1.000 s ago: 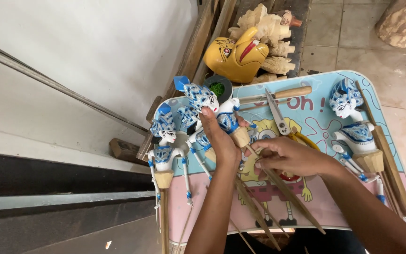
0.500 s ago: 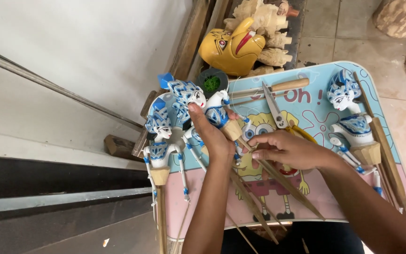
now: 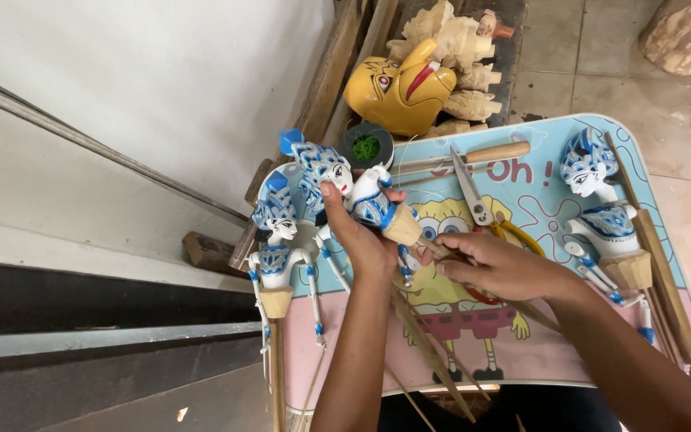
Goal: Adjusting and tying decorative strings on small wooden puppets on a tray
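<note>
Over the left edge of the cartoon-printed lap table (image 3: 521,192), a blue-and-white painted wooden rod puppet (image 3: 357,196) is gripped around its torso by the left hand (image 3: 361,236), likely to steady it. The right hand (image 3: 493,268), just beside it, pinches the thin wooden rod (image 3: 433,250) below the puppet's tan cone base. Similar puppets (image 3: 277,240) lie alongside, and steel scissors (image 3: 473,192) beyond.

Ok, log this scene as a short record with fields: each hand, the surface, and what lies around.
left hand: holds a blue-and-white rod puppet by the body
right hand: pinches thin wooden rods below the puppet's tan base
surface: small cartoon-print table
on table: scissors, wooden-handled knife, second puppet at right
left edge: third puppet
behind: yellow carved mask, unpainted carvings
</note>
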